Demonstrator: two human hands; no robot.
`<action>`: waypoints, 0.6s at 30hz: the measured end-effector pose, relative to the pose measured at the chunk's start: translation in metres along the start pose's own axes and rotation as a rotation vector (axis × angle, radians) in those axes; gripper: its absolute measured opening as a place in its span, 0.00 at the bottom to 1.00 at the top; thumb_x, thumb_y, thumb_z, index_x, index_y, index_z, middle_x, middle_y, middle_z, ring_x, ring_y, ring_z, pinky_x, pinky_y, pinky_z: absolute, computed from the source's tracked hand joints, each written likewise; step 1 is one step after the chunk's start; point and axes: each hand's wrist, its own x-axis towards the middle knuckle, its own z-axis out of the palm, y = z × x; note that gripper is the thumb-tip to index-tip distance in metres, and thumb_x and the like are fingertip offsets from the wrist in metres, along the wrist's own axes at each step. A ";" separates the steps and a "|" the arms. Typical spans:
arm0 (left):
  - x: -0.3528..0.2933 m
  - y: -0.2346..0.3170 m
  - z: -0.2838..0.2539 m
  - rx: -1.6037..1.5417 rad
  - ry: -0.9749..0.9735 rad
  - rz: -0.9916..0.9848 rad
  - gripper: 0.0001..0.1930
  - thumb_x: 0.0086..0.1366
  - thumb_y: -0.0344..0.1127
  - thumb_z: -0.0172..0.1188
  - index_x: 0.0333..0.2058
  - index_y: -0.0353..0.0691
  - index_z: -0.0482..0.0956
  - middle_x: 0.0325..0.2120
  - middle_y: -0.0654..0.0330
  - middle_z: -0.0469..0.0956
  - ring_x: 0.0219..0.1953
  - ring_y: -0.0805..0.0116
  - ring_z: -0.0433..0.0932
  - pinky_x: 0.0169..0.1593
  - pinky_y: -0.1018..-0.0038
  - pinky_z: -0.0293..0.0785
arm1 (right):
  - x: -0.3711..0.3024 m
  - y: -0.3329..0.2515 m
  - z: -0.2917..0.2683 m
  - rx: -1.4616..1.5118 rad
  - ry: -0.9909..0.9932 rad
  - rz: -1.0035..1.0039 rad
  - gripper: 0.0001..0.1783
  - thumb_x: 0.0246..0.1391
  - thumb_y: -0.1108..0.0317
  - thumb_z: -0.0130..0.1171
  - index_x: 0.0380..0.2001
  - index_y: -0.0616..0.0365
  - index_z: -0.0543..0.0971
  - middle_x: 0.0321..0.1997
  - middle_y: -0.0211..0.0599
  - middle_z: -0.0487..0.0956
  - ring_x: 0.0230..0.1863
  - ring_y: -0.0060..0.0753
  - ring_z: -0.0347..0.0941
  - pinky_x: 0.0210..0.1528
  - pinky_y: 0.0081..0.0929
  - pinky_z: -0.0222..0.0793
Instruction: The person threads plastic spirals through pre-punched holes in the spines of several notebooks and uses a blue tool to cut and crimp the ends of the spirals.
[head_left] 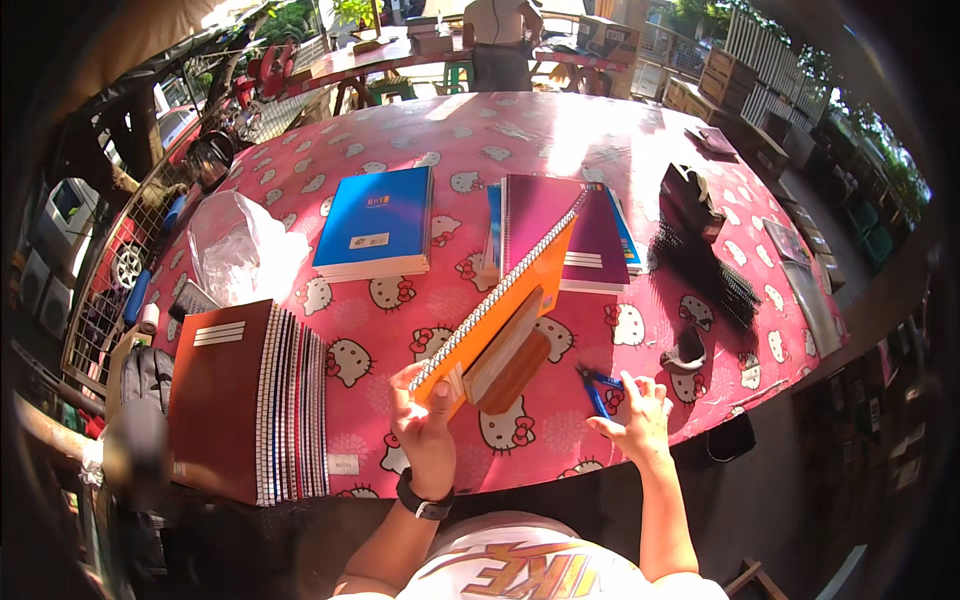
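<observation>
An orange spiral notebook stands tilted up in my left hand, which pinches its lower corner beside the white coil. Just under its raised cover sits a brown wooden block on the table. My right hand is to the right of the block, with thumb and fingers on either side of the spread handles of small blue-handled pliers. The pliers' jaws point away from me, toward the block. How firmly the fingers grip the handles is hard to see.
A tall stack of spiral notebooks stands at near left. Blue notebooks and purple ones lie farther back. A plastic bag, black mesh item and tape-like roll rest on the pink tablecloth. Another person stands beyond.
</observation>
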 end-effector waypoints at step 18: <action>0.028 0.031 -0.016 0.324 -0.011 0.432 0.11 0.56 0.26 0.66 0.39 0.34 0.82 0.33 0.59 0.78 0.36 0.71 0.74 0.40 0.76 0.68 | -0.010 -0.079 -0.031 1.578 -0.422 -0.096 0.34 0.45 0.65 0.65 0.55 0.63 0.66 0.35 0.34 0.75 0.32 0.22 0.72 0.33 0.18 0.67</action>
